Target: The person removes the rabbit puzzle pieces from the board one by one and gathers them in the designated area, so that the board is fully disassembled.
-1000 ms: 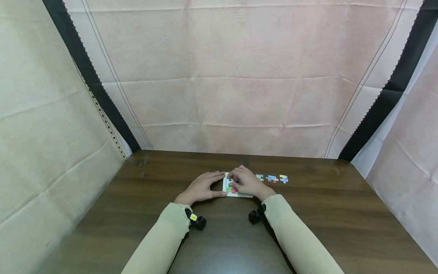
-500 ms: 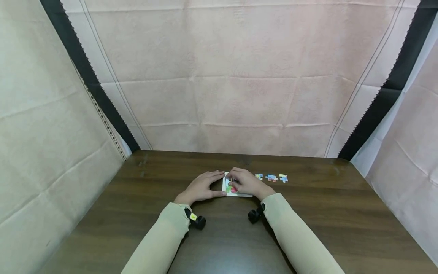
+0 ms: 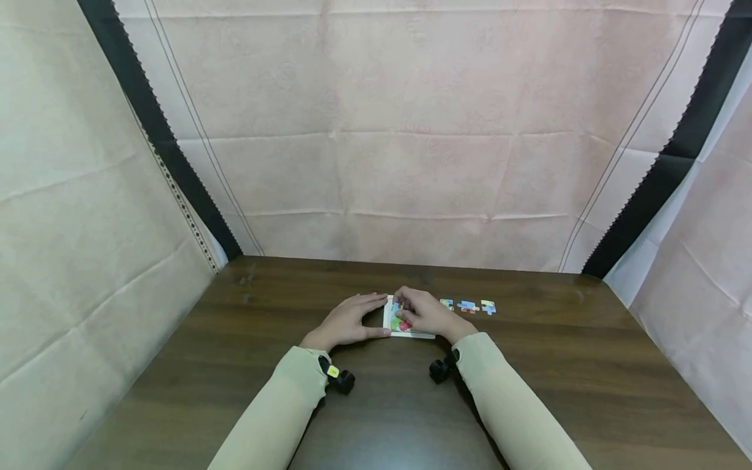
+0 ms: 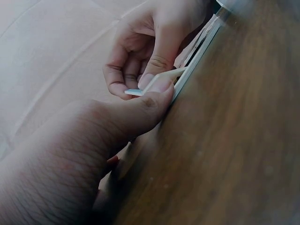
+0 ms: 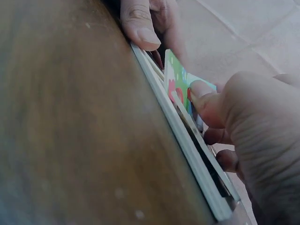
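A small white-framed jigsaw puzzle point(image 3: 412, 335) with a colourful picture lies on the table between the two hands. My left hand point(image 3: 345, 320) rests at its left side, with straight fingers near the far corner and the thumb at the near corner. Over the puzzle, my right hand point(image 3: 430, 314) pinches a green and red puzzle piece point(image 5: 174, 75) between thumb and fingers. This piece stands tilted up from the tray point(image 5: 180, 147) in the right wrist view. The left thumb point(image 4: 157, 91) is close beside it in the left wrist view. Right fingers hide much of the picture.
Three loose puzzle pieces, one blue and yellow point(image 3: 488, 307), one blue and red point(image 3: 468, 306) and one partly behind the right hand point(image 3: 447, 304), lie in a row to the right. Pale cloth walls point(image 3: 411, 130) surround the brown table point(image 3: 376, 405) behind and at both sides.
The right fingers have drawn in and lowered slightly over the puzzle, and its red patch shows a little differently. The left hand and the loose pieces stay in place.
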The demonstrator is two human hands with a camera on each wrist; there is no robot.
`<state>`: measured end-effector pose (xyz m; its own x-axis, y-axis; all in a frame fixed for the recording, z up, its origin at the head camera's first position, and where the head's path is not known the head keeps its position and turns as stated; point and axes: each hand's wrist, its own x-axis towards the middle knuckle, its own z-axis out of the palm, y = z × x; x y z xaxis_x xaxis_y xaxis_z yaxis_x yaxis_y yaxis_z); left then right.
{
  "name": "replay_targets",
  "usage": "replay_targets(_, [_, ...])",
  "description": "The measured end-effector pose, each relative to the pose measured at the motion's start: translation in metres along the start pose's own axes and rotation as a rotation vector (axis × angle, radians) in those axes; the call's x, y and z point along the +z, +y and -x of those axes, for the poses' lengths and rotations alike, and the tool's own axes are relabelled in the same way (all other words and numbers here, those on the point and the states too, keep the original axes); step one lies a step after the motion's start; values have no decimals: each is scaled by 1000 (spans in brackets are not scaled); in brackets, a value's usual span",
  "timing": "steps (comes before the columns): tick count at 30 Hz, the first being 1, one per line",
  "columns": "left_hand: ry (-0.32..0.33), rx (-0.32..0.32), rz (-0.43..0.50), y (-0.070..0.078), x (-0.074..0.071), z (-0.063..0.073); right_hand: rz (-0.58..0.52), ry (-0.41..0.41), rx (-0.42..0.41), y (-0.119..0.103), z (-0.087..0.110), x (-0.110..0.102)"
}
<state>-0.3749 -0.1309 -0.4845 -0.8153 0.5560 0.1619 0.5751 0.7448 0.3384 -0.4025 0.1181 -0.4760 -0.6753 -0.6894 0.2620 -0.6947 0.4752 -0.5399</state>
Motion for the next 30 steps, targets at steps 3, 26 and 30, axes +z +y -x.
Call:
replay_targets(3, [4, 4, -2, -1, 0, -1, -32, -3, 3, 0, 1, -2])
replay_targets(26, [2, 4, -7, 1, 0, -1, -96, -38, 5, 1, 6, -7])
replay_targets(30, [-1, 2, -14, 1, -1, -1, -55, -54, -19, 0, 4, -9])
